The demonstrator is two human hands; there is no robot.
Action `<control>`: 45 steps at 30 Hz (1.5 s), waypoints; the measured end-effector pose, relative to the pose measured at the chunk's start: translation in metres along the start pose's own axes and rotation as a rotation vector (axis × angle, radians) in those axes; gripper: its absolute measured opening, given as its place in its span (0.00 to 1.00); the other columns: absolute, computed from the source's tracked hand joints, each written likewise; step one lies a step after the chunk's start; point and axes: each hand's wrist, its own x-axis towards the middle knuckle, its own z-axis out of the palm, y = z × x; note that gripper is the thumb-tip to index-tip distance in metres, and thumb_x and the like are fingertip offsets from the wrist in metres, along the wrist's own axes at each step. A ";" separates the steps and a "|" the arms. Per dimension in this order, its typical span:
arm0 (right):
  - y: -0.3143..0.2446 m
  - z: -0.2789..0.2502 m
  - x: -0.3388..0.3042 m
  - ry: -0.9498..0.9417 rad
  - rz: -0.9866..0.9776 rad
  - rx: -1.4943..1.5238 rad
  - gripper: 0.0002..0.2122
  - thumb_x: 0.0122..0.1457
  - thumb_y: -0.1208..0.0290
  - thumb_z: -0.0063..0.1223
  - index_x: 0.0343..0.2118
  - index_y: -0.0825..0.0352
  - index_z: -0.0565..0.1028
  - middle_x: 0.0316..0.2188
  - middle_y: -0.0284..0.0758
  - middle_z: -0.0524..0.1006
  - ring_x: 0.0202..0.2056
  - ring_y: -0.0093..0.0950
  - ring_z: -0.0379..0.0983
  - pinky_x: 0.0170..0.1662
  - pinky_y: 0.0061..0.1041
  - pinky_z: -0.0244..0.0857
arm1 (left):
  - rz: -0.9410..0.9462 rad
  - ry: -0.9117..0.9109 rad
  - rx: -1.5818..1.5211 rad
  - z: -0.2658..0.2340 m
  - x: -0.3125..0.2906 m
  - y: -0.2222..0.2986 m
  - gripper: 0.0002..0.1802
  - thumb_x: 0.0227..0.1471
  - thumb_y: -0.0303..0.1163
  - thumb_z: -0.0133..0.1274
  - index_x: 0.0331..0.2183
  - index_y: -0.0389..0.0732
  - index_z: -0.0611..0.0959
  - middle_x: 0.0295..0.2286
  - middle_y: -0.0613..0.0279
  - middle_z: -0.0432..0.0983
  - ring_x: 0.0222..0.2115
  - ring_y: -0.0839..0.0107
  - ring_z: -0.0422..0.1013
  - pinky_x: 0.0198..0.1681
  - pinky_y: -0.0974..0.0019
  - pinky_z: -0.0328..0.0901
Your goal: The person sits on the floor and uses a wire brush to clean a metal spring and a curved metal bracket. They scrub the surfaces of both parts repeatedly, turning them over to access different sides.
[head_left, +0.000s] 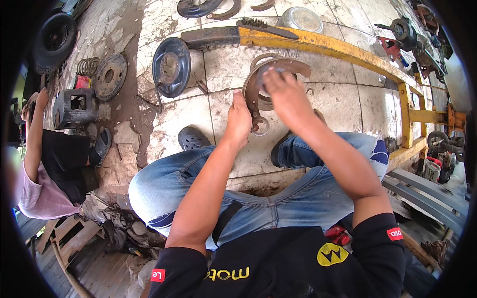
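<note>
A curved brown brake shoe (252, 95) is held above the tiled floor between my knees, with a ring-shaped end at its lower tip. My left hand (240, 118) grips its left edge, thumb pointing up along the rim. Over the shoe's inner side, my right hand (287, 95) presses down with its fingers together. Something greyish shows under those fingertips, blurred and mostly covered, so its kind is unclear. Other curved parts show partly behind the shoe.
A yellow steel frame (343, 52) runs beyond my hands and down the right side, with a wire brush (268, 29) lying on it. A black backing plate (171, 67) and a silver round pan (300, 20) rest nearby. Another person (49, 174) sits at the left.
</note>
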 end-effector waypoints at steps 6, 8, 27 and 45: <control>0.015 0.001 0.005 -0.002 0.087 -0.003 0.21 0.56 0.77 0.44 0.55 0.67 0.70 0.59 0.37 0.68 0.57 0.39 0.64 0.52 0.41 0.60 | 0.017 0.021 -0.043 0.006 -0.005 0.008 0.30 0.65 0.54 0.27 0.39 0.40 0.76 0.22 0.68 0.66 0.18 0.76 0.62 0.15 0.70 0.57; -0.003 -0.002 -0.006 -0.044 -0.021 0.063 0.21 0.56 0.76 0.44 0.55 0.68 0.70 0.60 0.37 0.68 0.56 0.38 0.64 0.52 0.40 0.60 | 0.003 0.010 -0.010 0.000 -0.003 0.006 0.30 0.65 0.54 0.28 0.39 0.40 0.76 0.22 0.67 0.66 0.18 0.76 0.62 0.15 0.70 0.57; 0.027 -0.048 0.001 -0.052 0.229 0.023 0.21 0.53 0.78 0.49 0.53 0.66 0.71 0.55 0.38 0.72 0.51 0.37 0.69 0.50 0.39 0.64 | -0.014 0.019 -0.025 -0.005 -0.001 0.004 0.28 0.64 0.57 0.29 0.36 0.43 0.74 0.24 0.68 0.66 0.20 0.77 0.61 0.16 0.71 0.55; 0.037 0.015 -0.008 -0.098 -0.014 0.040 0.27 0.58 0.80 0.38 0.63 0.67 0.58 0.65 0.42 0.56 0.67 0.42 0.49 0.66 0.44 0.45 | -0.036 0.038 -0.001 -0.003 0.000 0.006 0.32 0.64 0.56 0.30 0.44 0.37 0.75 0.26 0.66 0.68 0.21 0.77 0.63 0.17 0.70 0.59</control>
